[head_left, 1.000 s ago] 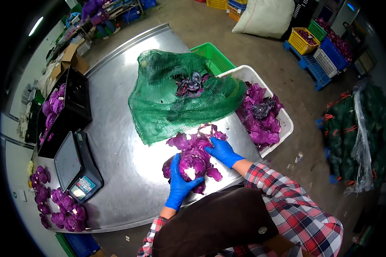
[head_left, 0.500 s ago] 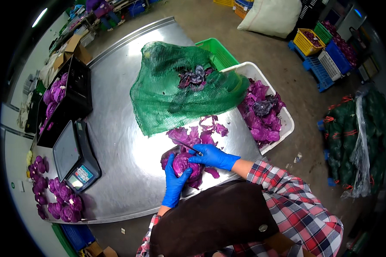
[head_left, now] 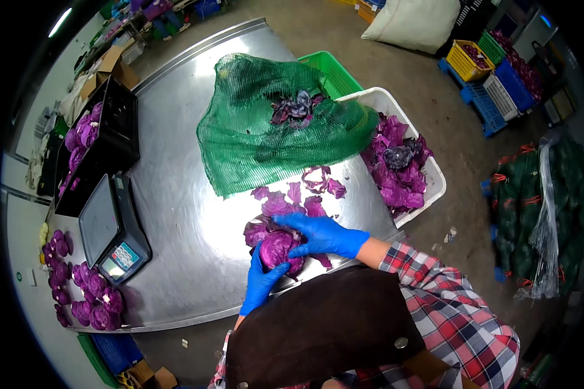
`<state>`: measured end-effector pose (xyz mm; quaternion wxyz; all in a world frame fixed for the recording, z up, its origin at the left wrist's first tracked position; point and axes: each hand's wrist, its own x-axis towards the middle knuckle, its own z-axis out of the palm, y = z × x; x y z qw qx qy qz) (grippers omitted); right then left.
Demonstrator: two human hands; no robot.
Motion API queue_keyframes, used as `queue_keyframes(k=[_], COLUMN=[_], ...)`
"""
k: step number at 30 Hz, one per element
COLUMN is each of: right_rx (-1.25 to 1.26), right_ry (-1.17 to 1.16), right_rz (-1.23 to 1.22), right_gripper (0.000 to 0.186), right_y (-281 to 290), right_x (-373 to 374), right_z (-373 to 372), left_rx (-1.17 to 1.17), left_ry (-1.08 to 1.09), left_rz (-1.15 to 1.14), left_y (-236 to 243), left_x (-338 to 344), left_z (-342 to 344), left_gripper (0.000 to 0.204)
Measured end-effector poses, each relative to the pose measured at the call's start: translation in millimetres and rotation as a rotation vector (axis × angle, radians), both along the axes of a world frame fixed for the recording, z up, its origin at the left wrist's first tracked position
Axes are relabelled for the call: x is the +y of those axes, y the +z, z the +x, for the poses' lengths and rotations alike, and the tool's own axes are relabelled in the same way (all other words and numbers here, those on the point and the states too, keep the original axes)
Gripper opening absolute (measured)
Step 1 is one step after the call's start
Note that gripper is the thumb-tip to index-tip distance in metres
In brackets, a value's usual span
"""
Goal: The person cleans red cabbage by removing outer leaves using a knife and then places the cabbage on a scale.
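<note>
A red cabbage (head_left: 280, 249) with loosened outer leaves sits near the front edge of the steel table. My blue-gloved left hand (head_left: 261, 279) is wrapped round its lower left side, thumb in front. From the right, my blue-gloved right hand (head_left: 328, 235) grips the head, fingers stretched across the upper outer leaves and thumb on its right side. No knife shows now; the right palm is hidden. Torn purple leaves (head_left: 279, 204) lie just beyond the cabbage. A green mesh sack (head_left: 253, 155) with dark, wilted leaves on it spreads over the table (head_left: 169, 214) farther back.
A white tub (head_left: 436, 188) of leaves stands at the table's right edge, with a green crate (head_left: 334, 72) behind. At left are a scale (head_left: 120, 240), a black crate (head_left: 120, 139) and trimmed cabbages (head_left: 97, 292). Full mesh sacks (head_left: 525, 214) stand on the floor at right.
My right hand has opened out from its grip on a knife and moved onto the cabbage's upper leaves; the knife is no longer visible. My left hand still holds the cabbage.
</note>
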<state>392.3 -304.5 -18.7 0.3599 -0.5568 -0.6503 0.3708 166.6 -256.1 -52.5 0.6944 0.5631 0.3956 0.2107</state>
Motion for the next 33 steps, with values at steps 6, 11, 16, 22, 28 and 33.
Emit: queue_keyframes(k=[6,11,16,22,28,33], right_rx=[0.268,0.194,0.163,0.005,0.374,0.272], right_ry=[-0.029,-0.312,-0.212,-0.047,-0.214,-0.497], right_rz=[-0.036,-0.002,-0.087,0.178,0.022,-0.332], right_gripper=[0.033,0.018,0.075,0.063,0.022,0.051], right_y=[-14,-19,-5,-17,-28,-26], right_x=[9,12,5,12,19,10], right_z=[6,10,23,2,6,37], left_rx=[-0.264,-0.004,0.043,-0.092,-0.153,0.089], left_ry=[-0.016,0.023,0.027,-0.083,-0.138,-0.159], left_rz=[0.160,0.278,0.261,0.204,0.234,0.504], left_y=[16,1,-2,-2,-9,-5], left_x=[6,15,22,56,48,39], left_z=[22,41,40,34,29,34], left_gripper=[0.098,0.111,0.114,0.096,0.112,0.116])
